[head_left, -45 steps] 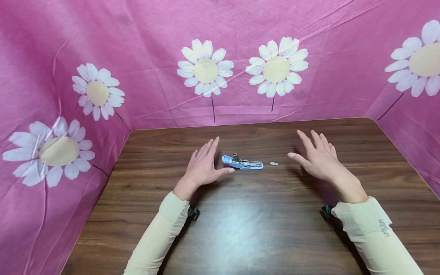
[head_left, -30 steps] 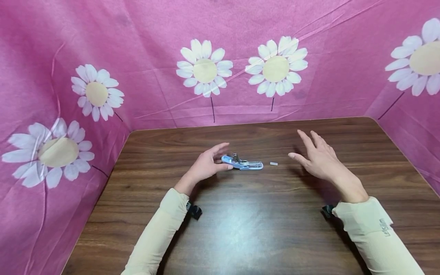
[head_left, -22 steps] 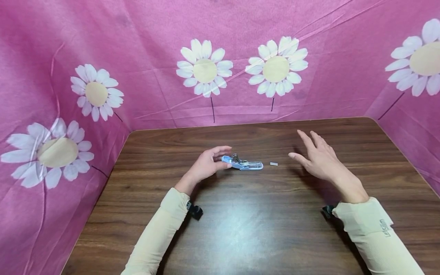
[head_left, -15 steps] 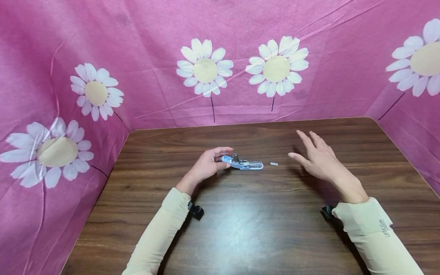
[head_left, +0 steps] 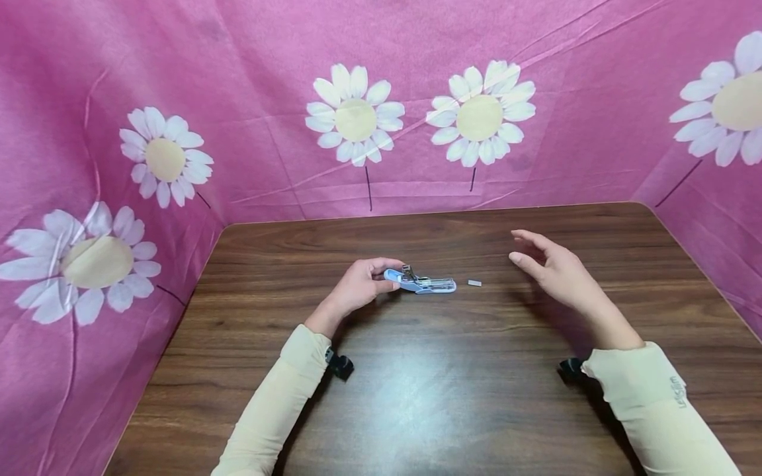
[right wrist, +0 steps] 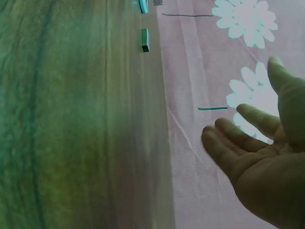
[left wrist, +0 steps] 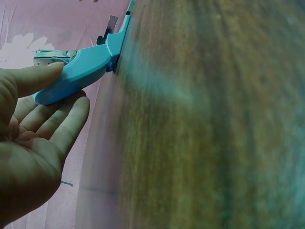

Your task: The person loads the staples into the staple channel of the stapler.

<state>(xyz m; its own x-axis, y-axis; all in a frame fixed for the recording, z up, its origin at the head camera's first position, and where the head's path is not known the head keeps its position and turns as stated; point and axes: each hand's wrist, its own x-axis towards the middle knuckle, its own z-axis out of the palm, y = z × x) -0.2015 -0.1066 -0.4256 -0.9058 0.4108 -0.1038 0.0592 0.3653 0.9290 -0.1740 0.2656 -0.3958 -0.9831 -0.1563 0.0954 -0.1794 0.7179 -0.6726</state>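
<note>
My left hand (head_left: 357, 287) holds one end of a light blue stapler (head_left: 425, 289) between thumb and fingers. The stapler lies opened out flat on the table, its metal parts exposed. From the left wrist view, the thumb presses the near side of the stapler (left wrist: 90, 67), while the fingers reach behind its rounded end. A short grey strip of staples (head_left: 474, 283) rests just right of the stapler, apart from it. Farther right, my right hand (head_left: 556, 274) hovers above the table, fingers loosely bent and holding nothing. The right wrist view has the staple strip (right wrist: 145, 40) beyond the fingertips.
The brown wood-grain table (head_left: 417, 396) reaches back to a pink cloth (head_left: 268, 79) printed with white flowers, which hangs along the back and both sides. A black wrist camera (head_left: 339, 365) is strapped below the left sleeve.
My left hand has turned and closed its thumb and fingers on the stapler's left end. My right hand has drawn its fingers together and shifted slightly right. The stapler and staples stay in place.
</note>
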